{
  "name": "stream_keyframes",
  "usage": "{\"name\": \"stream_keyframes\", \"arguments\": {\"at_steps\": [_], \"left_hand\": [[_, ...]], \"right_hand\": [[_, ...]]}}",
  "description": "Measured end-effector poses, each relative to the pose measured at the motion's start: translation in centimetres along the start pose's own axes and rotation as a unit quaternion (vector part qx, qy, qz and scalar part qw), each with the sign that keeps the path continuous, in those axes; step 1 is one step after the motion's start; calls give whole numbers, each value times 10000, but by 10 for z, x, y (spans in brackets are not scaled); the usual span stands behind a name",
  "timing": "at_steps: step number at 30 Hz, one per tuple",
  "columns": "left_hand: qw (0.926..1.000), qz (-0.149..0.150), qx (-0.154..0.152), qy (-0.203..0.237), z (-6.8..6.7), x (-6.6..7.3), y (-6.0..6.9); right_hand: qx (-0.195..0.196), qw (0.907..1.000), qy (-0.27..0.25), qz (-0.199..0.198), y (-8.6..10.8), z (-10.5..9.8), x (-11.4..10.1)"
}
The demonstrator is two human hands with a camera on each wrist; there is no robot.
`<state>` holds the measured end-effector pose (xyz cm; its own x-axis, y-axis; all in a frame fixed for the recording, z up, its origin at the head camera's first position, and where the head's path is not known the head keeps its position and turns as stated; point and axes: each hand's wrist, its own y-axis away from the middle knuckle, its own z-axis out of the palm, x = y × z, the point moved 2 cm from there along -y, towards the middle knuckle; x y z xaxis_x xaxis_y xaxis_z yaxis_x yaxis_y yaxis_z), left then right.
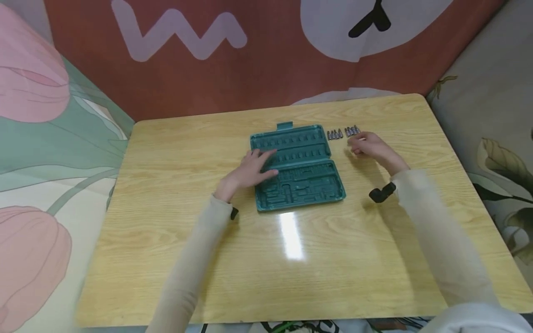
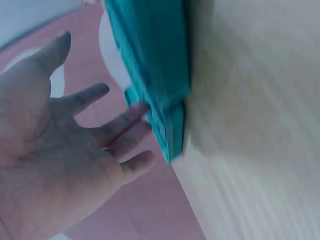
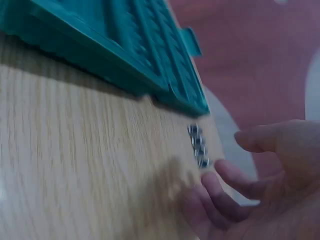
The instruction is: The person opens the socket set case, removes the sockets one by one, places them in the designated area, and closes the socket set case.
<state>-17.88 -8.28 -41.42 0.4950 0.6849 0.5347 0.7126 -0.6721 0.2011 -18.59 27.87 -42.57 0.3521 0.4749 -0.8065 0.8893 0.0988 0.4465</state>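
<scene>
A green plastic tool case (image 1: 300,187) lies open flat on the table, its moulded slots holding nothing that I can make out. My left hand (image 1: 251,169) is over the case's left side with fingers spread. In the left wrist view, fingertips of the left hand (image 2: 65,135) reach the case edge (image 2: 172,130); whether they touch cannot be told. Small metal pieces, like screwdriver bits (image 1: 335,134), stand in two short rows right of the case. By the right-hand row (image 1: 352,131) is my right hand (image 1: 369,147), fingers loosely bent. No held piece shows between thumb and fingers in the right wrist view.
The wooden table (image 1: 187,222) has its back edge against a reddish patterned wall covering (image 1: 250,83). A latch tab (image 1: 285,125) sticks out from the case's far side. Cables (image 1: 304,326) show below the table's front edge.
</scene>
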Motion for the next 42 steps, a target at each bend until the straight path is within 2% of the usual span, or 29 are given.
{"name": "stream_keyframes", "arguments": {"at_steps": [3, 5, 7, 9, 11, 18, 23, 26, 29, 34, 39, 42], "left_hand": [[9981, -297, 445, 294, -13, -15, -1], [9938, -679, 692, 551, -20, -24, 0], [9886, -1070, 781, 721, -23, -33, 2], [9835, -1402, 767, 853, -23, -37, 3], [9797, -1605, 679, 993, -20, -41, 2], [9686, -2020, 351, 1408, -13, -34, -9], [9645, -2075, 183, 1621, -14, -30, -12], [9642, -2034, 201, 1692, -13, -31, -11], [9645, -1927, 322, 1778, -14, -31, -8], [9606, -1868, 577, 1977, -16, -34, -3], [9560, -1795, 718, 2208, -18, -33, -3], [9597, -1554, 800, 2200, -19, -33, -6]], "right_hand": [[-6, 9985, 496, -230, -3, 11, -16], [-8, 9966, 739, -368, -7, 17, -24], [-116, 9957, 796, -451, -11, 22, -29], [-275, 9952, 813, -460, -15, 26, -33], [-395, 9947, 848, -423, -17, 29, -35], [-456, 9942, 898, -386, -20, 36, -35], [-533, 9957, 668, -355, -18, 38, -33], [-589, 9956, 548, -475, -17, 38, -31], [-561, 9951, 573, -571, -18, 39, -30], [-360, 9941, 784, -657, -20, 41, -31], [-86, 9953, 641, -722, -22, 39, -36], [99, 9954, 566, -765, -25, 36, -37]]}}
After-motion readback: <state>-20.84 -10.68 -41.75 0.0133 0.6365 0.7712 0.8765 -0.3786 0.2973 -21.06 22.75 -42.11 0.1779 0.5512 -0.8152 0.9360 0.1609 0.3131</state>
